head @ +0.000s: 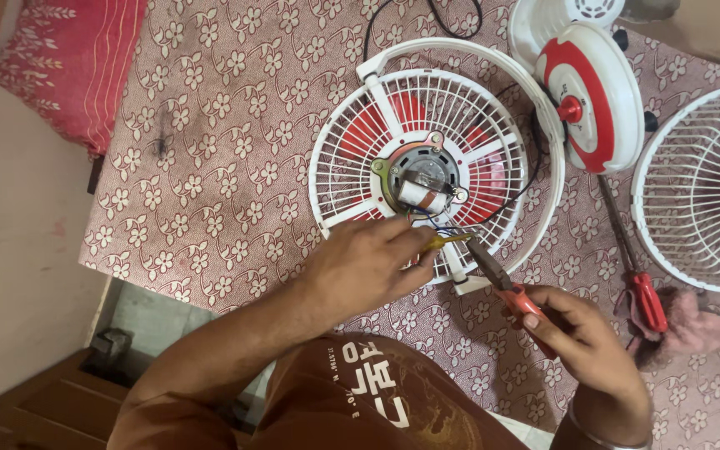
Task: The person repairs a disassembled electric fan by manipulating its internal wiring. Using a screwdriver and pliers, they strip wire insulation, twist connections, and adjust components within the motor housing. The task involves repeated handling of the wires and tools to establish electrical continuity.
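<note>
Two hands meet: left hand (368, 262) pinches a yellow wire (447, 240), right hand (577, 333) grips pliers (502, 279) (red-handled).

Red-handled screwdriver (637, 275), pink rag (693, 327), red cushion (77, 62)

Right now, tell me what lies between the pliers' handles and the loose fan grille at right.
In the head view, a red-handled screwdriver lies on the cloth between pliers and grille.

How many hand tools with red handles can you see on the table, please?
2: red-handled pliers held in the right hand, jaws at the yellow wire; a red-handled screwdriver lying beside the pink cloth. Others may be hidden.
</note>
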